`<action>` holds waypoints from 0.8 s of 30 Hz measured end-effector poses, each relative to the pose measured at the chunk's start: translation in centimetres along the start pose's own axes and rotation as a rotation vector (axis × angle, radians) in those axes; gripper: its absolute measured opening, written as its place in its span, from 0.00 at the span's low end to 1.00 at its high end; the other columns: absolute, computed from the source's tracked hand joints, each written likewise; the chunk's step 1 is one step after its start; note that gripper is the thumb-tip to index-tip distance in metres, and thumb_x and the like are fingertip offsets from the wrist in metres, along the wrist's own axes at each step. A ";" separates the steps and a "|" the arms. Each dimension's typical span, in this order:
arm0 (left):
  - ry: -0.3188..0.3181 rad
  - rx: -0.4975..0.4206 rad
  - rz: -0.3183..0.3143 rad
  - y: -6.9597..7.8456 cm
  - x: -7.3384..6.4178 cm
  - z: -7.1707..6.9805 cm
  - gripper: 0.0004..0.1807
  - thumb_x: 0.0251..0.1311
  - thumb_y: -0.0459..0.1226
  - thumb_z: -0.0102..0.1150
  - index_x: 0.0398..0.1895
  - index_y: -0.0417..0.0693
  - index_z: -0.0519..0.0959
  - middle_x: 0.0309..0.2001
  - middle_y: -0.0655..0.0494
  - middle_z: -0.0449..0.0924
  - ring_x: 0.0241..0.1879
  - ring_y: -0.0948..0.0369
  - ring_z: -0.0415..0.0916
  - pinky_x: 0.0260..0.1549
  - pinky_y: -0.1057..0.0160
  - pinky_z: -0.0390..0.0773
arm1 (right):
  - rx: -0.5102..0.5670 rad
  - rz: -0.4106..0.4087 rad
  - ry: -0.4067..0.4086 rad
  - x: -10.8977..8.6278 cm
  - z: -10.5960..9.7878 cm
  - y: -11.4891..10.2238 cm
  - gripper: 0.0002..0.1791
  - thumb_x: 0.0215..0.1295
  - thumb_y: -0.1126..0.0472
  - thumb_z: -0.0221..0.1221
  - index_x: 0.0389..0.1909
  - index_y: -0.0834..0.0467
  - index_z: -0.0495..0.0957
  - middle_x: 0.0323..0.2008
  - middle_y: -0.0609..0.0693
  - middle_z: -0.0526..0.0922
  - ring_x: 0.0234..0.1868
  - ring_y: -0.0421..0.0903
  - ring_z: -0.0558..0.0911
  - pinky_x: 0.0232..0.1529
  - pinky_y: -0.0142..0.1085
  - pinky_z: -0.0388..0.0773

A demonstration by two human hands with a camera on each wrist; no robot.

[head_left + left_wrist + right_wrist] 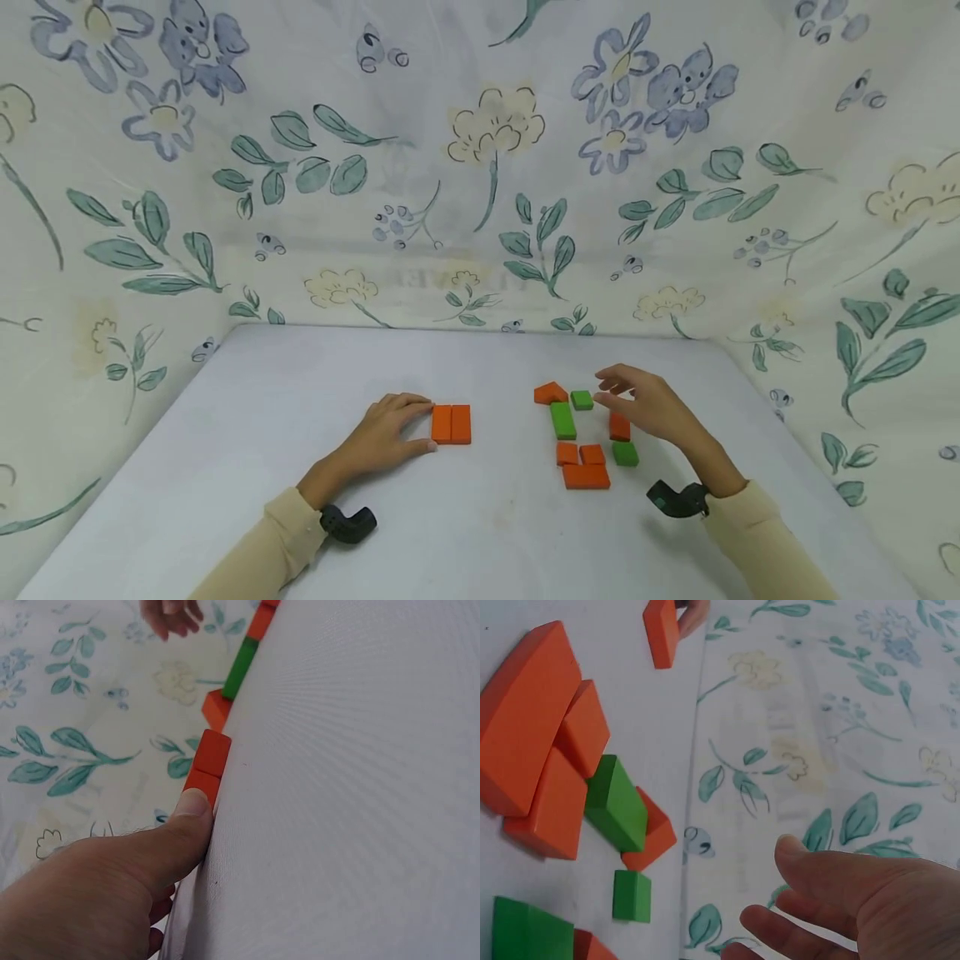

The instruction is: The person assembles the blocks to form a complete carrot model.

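Note:
Two orange rectangular blocks [452, 424] lie side by side on the white table. My left hand [387, 433] pinches the left one between thumb and fingers at its ends; in the left wrist view, the thumb [180, 832] overlaps its near end. My right hand [643, 405], fingers loosely bent and holding nothing, hovers over the right-hand group. Nearest to it are a small green block [582, 400] and an upright-lying orange block [619, 427], partly covered by the hand in the head view.
The group also has a notched orange piece [551, 393], a long green block [562, 421], two small orange blocks [567, 454], a wider orange block [587, 477] and a green block [625, 454]. Floral cloth [480, 208] hangs round the table's back and sides.

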State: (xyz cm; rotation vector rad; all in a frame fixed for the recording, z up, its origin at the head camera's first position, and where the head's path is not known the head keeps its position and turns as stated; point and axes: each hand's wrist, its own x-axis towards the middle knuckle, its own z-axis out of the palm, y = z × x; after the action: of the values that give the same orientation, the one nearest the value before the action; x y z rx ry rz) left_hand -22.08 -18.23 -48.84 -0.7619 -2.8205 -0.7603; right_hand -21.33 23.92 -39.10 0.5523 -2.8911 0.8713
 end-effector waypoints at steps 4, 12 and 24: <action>0.011 0.007 0.000 0.2 0.0 0.0 0.36 0.56 0.56 0.69 0.65 0.49 0.76 0.65 0.53 0.74 0.66 0.50 0.68 0.59 0.45 0.67 | 0.011 0.053 -0.032 -0.7 -0.1 1.7 0.21 0.69 0.55 0.62 0.59 0.62 0.77 0.53 0.60 0.83 0.52 0.57 0.82 0.50 0.51 0.81; 0.024 0.004 0.020 0.3 0.0 0.0 0.36 0.56 0.56 0.69 0.64 0.48 0.77 0.64 0.52 0.75 0.64 0.50 0.69 0.57 0.45 0.68 | 0.037 0.172 -0.121 -1.7 0.2 5.2 0.26 0.69 0.53 0.62 0.63 0.62 0.74 0.59 0.62 0.78 0.57 0.59 0.79 0.52 0.53 0.80; -0.011 -0.012 -0.013 0.4 0.0 -0.3 0.36 0.57 0.56 0.68 0.66 0.49 0.76 0.65 0.53 0.74 0.66 0.50 0.67 0.60 0.44 0.67 | 0.038 0.165 -0.231 -1.9 0.6 6.5 0.31 0.66 0.55 0.65 0.64 0.67 0.71 0.60 0.64 0.76 0.57 0.60 0.77 0.54 0.52 0.79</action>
State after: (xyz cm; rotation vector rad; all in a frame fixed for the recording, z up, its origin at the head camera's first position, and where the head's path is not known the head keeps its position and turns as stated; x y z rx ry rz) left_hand -21.91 -18.04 -48.40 -0.7524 -2.8365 -0.7781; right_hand -21.91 29.21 -43.36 0.4487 -3.1734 0.9431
